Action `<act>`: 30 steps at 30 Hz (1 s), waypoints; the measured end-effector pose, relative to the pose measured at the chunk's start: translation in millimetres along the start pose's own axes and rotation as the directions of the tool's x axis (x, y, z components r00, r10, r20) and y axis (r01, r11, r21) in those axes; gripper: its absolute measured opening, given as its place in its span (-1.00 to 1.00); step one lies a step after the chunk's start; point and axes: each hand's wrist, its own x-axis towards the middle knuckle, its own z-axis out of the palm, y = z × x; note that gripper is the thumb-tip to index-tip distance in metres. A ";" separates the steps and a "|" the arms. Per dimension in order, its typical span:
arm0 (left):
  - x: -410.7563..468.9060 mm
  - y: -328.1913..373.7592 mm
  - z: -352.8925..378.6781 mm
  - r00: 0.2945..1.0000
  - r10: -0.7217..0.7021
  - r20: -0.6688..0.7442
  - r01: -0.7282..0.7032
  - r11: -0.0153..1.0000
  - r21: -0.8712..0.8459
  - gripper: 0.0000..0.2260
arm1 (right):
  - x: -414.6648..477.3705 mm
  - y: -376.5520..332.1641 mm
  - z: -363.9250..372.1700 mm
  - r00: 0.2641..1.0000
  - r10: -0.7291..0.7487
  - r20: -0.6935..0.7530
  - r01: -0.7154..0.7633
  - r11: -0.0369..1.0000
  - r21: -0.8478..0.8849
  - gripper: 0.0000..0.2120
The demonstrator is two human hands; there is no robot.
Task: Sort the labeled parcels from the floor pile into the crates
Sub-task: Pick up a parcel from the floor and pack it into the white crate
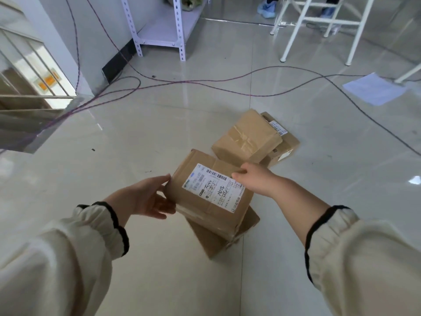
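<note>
A brown cardboard parcel [200, 201] with a white shipping label facing up is held between both hands above the floor. My left hand [145, 197] presses its near left side with fingers spread under the edge. My right hand [252, 179] grips its far right edge. Directly beneath it another flat brown parcel [218, 240] lies on the tiles. Further back, a taped parcel [246, 137] leans on a smaller labeled parcel [284, 142]. No crate is recognisable in view.
Purple and black cables [205, 83] cross the glossy tiled floor behind the pile. A white metal shelf rack [159, 30] stands at the back, white stool legs [319, 30] at the back right, a paper sheet [373, 87] on the floor, and another person's blue shoe covers behind.
</note>
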 end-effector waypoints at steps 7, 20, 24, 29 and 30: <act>19.3 10.9 29.5 0.957 0.280 -0.069 -0.285 0.956 -0.065 -0.61 | -14.5 4.1 -4.2 0.774 0.304 0.555 -0.273 0.952 -0.141 -0.45; 41.1 -5.8 42.4 0.975 0.222 -0.024 -0.223 0.973 -0.051 -0.48 | 9.1 45.8 21.2 0.819 0.099 0.565 -0.503 0.597 0.625 -0.37; 43.9 -5.0 48.4 0.964 0.260 -0.049 -0.264 0.960 -0.094 -0.47 | 1.9 43.4 23.1 0.847 0.110 0.520 -0.489 0.543 0.682 -0.41; 3.2 7.3 78.0 0.946 0.324 0.016 -0.294 0.879 -0.376 -0.21 | -21.4 15.7 2.4 0.898 0.187 0.399 -0.440 0.340 0.831 -0.33; -11.1 18.8 78.8 0.931 0.364 0.026 -0.324 0.858 -0.398 -0.17 | -30.5 7.8 -8.6 0.914 0.188 0.359 -0.402 0.305 0.863 -0.36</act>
